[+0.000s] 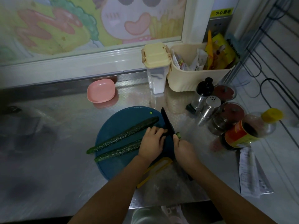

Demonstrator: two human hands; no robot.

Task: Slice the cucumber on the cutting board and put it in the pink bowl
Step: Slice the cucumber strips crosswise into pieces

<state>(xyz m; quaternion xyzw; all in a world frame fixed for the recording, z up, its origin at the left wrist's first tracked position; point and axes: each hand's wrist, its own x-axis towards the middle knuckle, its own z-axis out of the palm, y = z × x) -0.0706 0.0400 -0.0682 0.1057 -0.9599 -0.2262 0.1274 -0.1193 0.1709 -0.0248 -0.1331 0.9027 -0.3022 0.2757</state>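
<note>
Steel tabletop [64,126] under a window with a cartoon picture carries a round blue cutting board [116,126]. On the board lie two long cucumber halves [123,135], side by side and slanted, their left ends reaching over the board's edge. Left hand [152,141] presses with curled fingers on the right end of the nearer half. Right hand [184,147] is closed around the handle of a black knife [168,125], whose blade stands just beside the left fingers; a small cut piece [178,134] lies at the blade's right side. Pink bowl [101,91] sits empty behind the board, well apart from it. Jars, shakers and a cream basket [194,78] stand to the right.
</note>
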